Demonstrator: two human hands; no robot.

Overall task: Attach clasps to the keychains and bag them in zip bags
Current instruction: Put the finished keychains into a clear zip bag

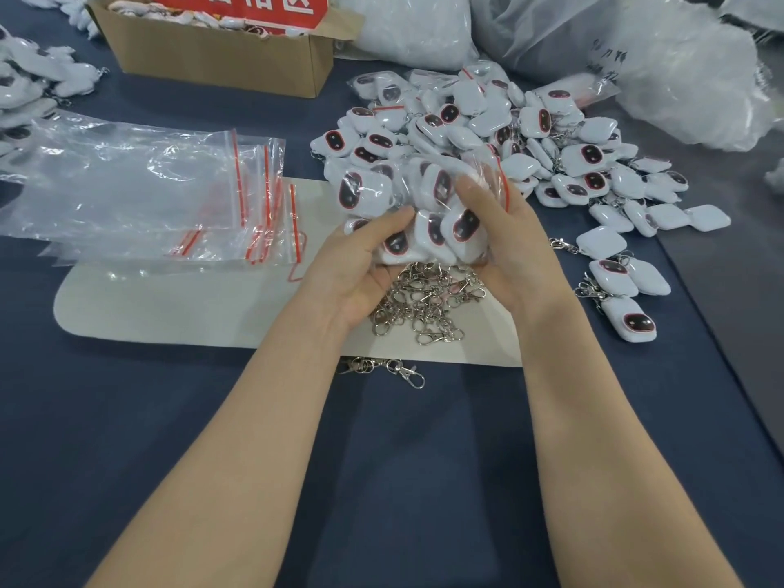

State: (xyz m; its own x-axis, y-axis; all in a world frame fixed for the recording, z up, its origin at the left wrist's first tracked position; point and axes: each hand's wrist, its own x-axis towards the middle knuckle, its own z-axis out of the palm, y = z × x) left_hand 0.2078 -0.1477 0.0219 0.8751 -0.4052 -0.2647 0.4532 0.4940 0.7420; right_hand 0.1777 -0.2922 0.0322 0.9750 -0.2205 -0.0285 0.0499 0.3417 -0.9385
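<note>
head view: my left hand (360, 265), right hand (509, 244) curl fingers round full zip bag (428, 205); keychain heap (509, 133), clasps (428, 307) remain.

A red sign (237, 8) stands in the cardboard box (212, 57) at the far side of the desk (127, 418). It carries big white Chinese characters, cut off along the top by the edge of view; the last one reads 区, the one before it looks like 格, and the rest cannot be made out for certain. On the large clear plastic bag (679, 70) at the far right there is some dark handwriting, too blurred and crumpled to read.
</note>
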